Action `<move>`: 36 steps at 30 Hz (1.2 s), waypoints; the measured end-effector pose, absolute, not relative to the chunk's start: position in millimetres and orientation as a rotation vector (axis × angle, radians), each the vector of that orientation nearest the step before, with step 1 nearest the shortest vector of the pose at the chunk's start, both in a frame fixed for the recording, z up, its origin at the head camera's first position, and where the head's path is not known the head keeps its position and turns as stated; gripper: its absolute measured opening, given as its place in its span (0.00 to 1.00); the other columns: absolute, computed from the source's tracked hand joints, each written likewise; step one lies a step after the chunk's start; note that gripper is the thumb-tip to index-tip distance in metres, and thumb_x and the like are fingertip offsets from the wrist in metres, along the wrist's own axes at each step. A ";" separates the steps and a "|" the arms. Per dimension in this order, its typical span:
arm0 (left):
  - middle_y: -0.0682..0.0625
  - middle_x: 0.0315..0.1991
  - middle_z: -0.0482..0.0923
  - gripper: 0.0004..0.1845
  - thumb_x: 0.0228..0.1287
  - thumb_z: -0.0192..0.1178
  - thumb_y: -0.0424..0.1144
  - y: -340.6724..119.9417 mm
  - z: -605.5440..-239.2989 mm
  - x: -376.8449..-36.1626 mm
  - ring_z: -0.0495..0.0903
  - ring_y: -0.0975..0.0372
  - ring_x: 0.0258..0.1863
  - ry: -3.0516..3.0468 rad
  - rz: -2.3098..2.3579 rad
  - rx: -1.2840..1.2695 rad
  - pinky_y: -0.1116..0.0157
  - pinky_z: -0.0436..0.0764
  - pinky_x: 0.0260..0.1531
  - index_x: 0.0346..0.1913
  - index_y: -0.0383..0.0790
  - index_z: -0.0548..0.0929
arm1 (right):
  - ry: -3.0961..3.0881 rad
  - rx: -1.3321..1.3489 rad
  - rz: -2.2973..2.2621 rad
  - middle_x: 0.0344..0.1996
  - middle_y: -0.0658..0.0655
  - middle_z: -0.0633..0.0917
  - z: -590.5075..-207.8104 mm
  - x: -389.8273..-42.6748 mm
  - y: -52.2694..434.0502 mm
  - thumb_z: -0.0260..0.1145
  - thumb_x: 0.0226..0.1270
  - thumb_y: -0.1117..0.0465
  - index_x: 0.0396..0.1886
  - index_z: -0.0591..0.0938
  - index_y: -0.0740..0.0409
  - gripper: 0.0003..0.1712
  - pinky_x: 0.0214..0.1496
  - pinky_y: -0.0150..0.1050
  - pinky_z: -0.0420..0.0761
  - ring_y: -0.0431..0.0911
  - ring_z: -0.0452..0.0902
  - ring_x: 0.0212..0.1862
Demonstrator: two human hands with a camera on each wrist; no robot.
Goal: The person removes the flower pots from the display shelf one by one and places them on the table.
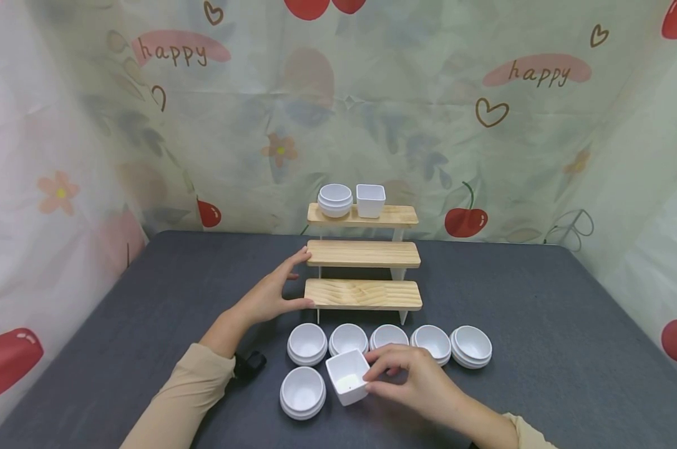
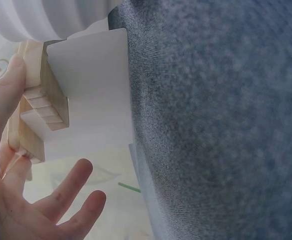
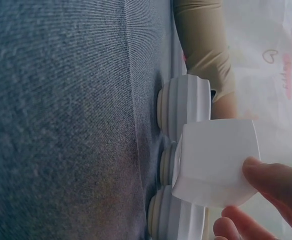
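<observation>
My right hand (image 1: 413, 380) pinches a white square bowl (image 1: 348, 376) between thumb and fingers. In the right wrist view the square bowl (image 3: 218, 162) is tilted, its thumb-side wall facing the camera. My left hand (image 1: 271, 290) touches the left end of a three-tier wooden stand (image 1: 363, 252). Its thumb lies at the bottom board, and a finger reaches the middle board; in the left wrist view other fingers (image 2: 70, 185) spread free. On the top board stand white round bowls (image 1: 335, 199), apparently stacked, and a white square bowl (image 1: 370, 201).
Several stacks of white round bowls (image 1: 307, 344) form a row before the stand, partly behind the right hand. Another round stack (image 1: 302, 393) stands nearer, left of the held bowl. A dark grey cloth (image 1: 540, 312) covers the table; a printed curtain (image 1: 372, 112) hangs behind.
</observation>
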State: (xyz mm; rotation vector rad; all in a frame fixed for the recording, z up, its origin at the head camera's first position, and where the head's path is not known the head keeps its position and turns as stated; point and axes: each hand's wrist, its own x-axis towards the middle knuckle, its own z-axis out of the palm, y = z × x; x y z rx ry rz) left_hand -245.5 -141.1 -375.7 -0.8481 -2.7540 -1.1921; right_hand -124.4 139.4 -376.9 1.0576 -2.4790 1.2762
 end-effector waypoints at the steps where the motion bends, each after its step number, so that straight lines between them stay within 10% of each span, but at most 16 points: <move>1: 0.44 0.76 0.43 0.48 0.51 0.70 0.43 -141.0 -375.6 -245.4 0.70 0.42 0.62 -2.754 -1.193 -0.847 0.47 0.71 0.62 0.72 0.46 0.52 | -2.483 1.055 1.276 0.36 0.55 0.88 -377.1 -124.4 139.4 0.74 0.49 0.63 0.26 0.86 0.51 0.04 0.34 0.27 0.79 0.40 0.82 0.40; 36: 0.45 0.76 0.43 0.49 0.50 0.71 0.41 -139.8 -376.2 -245.9 0.70 0.42 0.62 -2.750 -1.181 -0.855 0.48 0.72 0.62 0.72 0.46 0.52 | -2.547 1.077 1.206 0.34 0.52 0.86 -385.0 -121.7 138.6 0.74 0.48 0.64 0.25 0.86 0.49 0.06 0.32 0.27 0.80 0.34 0.79 0.37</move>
